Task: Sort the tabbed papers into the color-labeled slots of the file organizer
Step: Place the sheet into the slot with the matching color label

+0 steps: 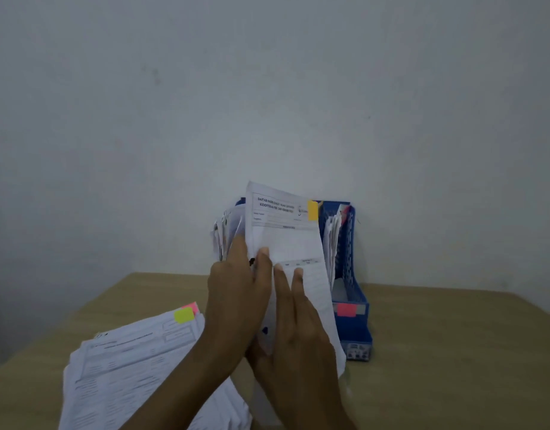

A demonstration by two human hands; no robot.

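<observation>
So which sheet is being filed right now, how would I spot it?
Find the blue file organizer on the wooden table by the wall. Both hands hold one sheet upright before it. Unlike the flat stack with a yellow-green tab on top, it has an orange-yellow tab.

I see both hands on an upright yellow-tabbed sheet (286,240) at the blue file organizer (354,324); left hand (236,293) grips its edge; right hand (298,330) lies flat; paper stack (128,367) on tabletop (453,352).

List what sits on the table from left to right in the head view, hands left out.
Stack of loose papers with a yellow-green tab → held sheet with the yellow tab → blue file organizer with its pink slot label.
</observation>
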